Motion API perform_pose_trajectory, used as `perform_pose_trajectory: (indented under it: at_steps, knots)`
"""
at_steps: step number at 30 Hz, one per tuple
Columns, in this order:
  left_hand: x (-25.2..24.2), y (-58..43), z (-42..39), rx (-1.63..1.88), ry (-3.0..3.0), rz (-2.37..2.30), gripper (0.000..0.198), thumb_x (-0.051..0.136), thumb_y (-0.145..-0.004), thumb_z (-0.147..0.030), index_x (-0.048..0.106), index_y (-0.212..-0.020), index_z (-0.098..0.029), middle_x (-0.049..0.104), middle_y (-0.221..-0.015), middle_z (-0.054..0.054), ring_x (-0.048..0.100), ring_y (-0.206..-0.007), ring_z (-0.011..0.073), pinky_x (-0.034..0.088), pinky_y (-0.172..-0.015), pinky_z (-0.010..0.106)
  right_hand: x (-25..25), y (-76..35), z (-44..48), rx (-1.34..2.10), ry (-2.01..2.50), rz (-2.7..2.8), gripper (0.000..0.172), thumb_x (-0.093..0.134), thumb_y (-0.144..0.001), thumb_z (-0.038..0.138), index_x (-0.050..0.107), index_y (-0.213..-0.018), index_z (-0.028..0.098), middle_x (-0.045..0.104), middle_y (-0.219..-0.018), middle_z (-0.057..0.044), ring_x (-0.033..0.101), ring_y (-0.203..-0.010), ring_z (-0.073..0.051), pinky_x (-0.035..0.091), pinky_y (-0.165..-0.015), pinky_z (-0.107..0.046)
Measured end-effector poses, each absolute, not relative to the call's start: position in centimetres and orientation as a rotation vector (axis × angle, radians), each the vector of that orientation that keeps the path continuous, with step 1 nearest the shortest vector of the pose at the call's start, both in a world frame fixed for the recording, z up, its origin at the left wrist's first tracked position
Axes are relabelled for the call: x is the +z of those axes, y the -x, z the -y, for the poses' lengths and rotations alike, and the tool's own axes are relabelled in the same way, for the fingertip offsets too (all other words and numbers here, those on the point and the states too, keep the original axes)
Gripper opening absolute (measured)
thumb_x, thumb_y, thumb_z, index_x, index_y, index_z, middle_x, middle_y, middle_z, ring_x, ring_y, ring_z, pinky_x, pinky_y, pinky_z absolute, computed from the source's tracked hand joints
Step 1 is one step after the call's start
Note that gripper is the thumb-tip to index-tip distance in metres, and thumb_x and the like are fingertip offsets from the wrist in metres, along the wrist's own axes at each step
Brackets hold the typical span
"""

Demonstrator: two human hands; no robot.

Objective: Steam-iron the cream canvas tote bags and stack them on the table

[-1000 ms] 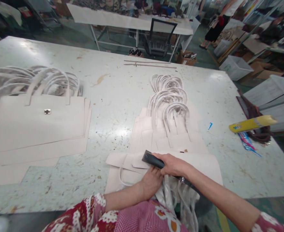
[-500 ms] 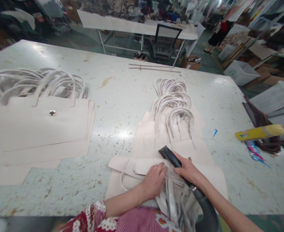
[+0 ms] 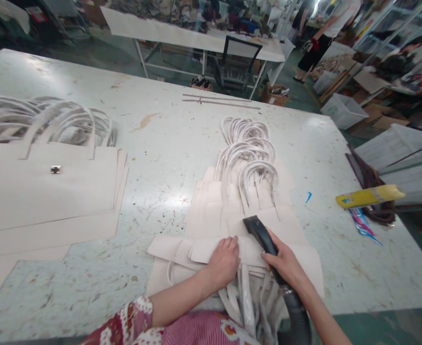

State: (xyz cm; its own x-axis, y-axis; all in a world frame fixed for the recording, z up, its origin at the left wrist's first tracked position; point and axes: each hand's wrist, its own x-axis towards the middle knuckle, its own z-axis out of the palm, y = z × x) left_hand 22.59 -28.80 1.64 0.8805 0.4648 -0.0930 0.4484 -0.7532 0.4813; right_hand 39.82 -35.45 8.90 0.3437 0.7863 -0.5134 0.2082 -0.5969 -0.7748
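My right hand [image 3: 285, 262] is wrapped round a black hand-held nozzle [image 3: 264, 237] with a thick black hose. Its flat tip points up and left, just above the cream bag panels. My left hand [image 3: 224, 259] lies with curled fingers on a folded cream bag panel [image 3: 205, 249], close to the nozzle and holding the panel's edge. Pale straps [image 3: 246, 297] hang towards my lap from beneath it. Beyond my hands, more cream panels [image 3: 214, 213] overlap in a row, their looped handles [image 3: 259, 167] pointing away from me.
On the left lies another pile of cream bag panels [image 3: 49, 191] with looped handles and a metal clasp [image 3: 56, 169]. A yellow can [image 3: 370, 195] and brown straps [image 3: 372, 177] lie at the right edge. Thin strips [image 3: 220, 100] rest at the far edge; a chair [image 3: 237, 62] stands beyond.
The camera view has shifted, so the table's things appear further left. The nozzle tip has moved slightly right over the panels, away from my left hand, which keeps its place on the folded panel.
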Motion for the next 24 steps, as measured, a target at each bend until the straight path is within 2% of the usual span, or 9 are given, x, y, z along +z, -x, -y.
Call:
perform_pose_trajectory:
  at_steps: [2,3,6,8,12,15,18,20,24]
  knots:
    - [1.6,-22.3,26.8,0.074,-2.421,-0.766,0.034,0.045,-0.077,-0.014,0.054,-0.109,-0.012,0.037,-0.134,0.013,0.034,-0.118,0.0275,0.026,-0.097,0.046,8.4,-41.1,36.7,1.302,2.011,0.714,0.077,0.05,-0.066,0.02,0.02,-0.137,0.022,0.056,-0.056,0.006,0.049,-0.041,-0.012,0.04,-0.042,-0.023]
    - [1.4,-21.9,25.4,0.097,-2.32,-0.823,0.04,0.046,-0.073,-0.01,0.052,-0.113,-0.014,0.038,-0.133,0.013,0.035,-0.118,0.0266,0.027,-0.097,0.046,7.9,-41.4,37.0,1.32,1.998,0.668,0.078,0.051,-0.066,0.021,0.02,-0.137,0.023,0.055,-0.054,0.007,0.049,-0.041,-0.013,0.04,-0.041,-0.023]
    - [0.7,-20.0,21.2,0.081,-1.93,-0.79,0.063,0.048,-0.062,-0.001,0.044,-0.124,-0.013,0.047,-0.125,0.011,0.048,-0.105,0.0191,0.037,-0.091,0.035,6.4,-41.4,37.6,1.302,1.969,0.616,0.079,0.054,-0.067,0.023,0.019,-0.137,0.024,0.056,-0.054,0.006,0.052,-0.041,-0.013,0.041,-0.039,-0.023]
    - [0.3,-18.7,19.3,0.0,-1.711,-0.644,0.065,0.049,-0.06,0.0,0.045,-0.123,-0.013,0.055,-0.115,0.009,0.053,-0.095,0.0154,0.041,-0.086,0.029,5.5,-41.1,38.0,1.273,1.971,0.605,0.08,0.055,-0.068,0.024,0.017,-0.138,0.023,0.056,-0.053,0.006,0.052,-0.041,-0.014,0.042,-0.04,-0.023]
    - [0.4,-18.0,19.0,-0.045,-1.595,-0.555,0.052,0.054,-0.062,-0.006,0.055,-0.114,-0.014,0.061,-0.101,0.006,0.055,-0.091,0.0153,0.042,-0.084,0.028,4.4,-40.8,38.1,1.231,1.954,0.588,0.082,0.058,-0.067,0.024,0.016,-0.138,0.024,0.058,-0.056,0.006,0.053,-0.043,-0.014,0.042,-0.04,-0.024]
    - [1.0,-19.4,20.1,0.037,-1.79,-0.545,0.037,0.053,-0.066,-0.009,0.063,-0.1,-0.016,0.059,-0.105,0.005,0.053,-0.097,0.017,0.039,-0.09,0.03,4.2,-40.9,37.7,1.2,1.956,0.644,0.079,0.056,-0.068,0.023,0.018,-0.138,0.025,0.058,-0.055,0.006,0.053,-0.043,-0.014,0.042,-0.04,-0.024]
    - [1.4,-21.7,20.8,0.112,-1.978,-0.551,0.052,0.042,-0.065,-0.002,0.057,-0.112,-0.019,0.052,-0.121,0.004,0.045,-0.111,0.0165,0.032,-0.099,0.031,4.6,-41.0,37.8,1.176,1.989,0.712,0.078,0.054,-0.068,0.02,0.019,-0.138,0.024,0.053,-0.049,0.008,0.05,-0.041,-0.013,0.041,-0.041,-0.023]
    - [1.3,-23.4,21.2,0.077,-2.069,-0.579,0.056,0.037,-0.066,-0.001,0.053,-0.117,-0.018,0.052,-0.121,0.003,0.045,-0.112,0.0147,0.032,-0.099,0.029,4.9,-41.0,38.1,1.213,1.984,0.758,0.077,0.053,-0.067,0.018,0.021,-0.137,0.023,0.054,-0.05,0.008,0.047,-0.04,-0.011,0.04,-0.041,-0.021]
    - [0.6,-26.1,22.6,0.015,-2.221,-0.653,0.03,0.04,-0.077,-0.016,0.064,-0.096,-0.013,0.053,-0.115,0.01,0.046,-0.106,0.0238,0.036,-0.093,0.038,5.0,-40.6,37.2,1.24,1.955,0.764,0.075,0.054,-0.066,0.016,0.027,-0.136,0.021,0.057,-0.055,0.007,0.047,-0.041,-0.01,0.04,-0.041,-0.02]
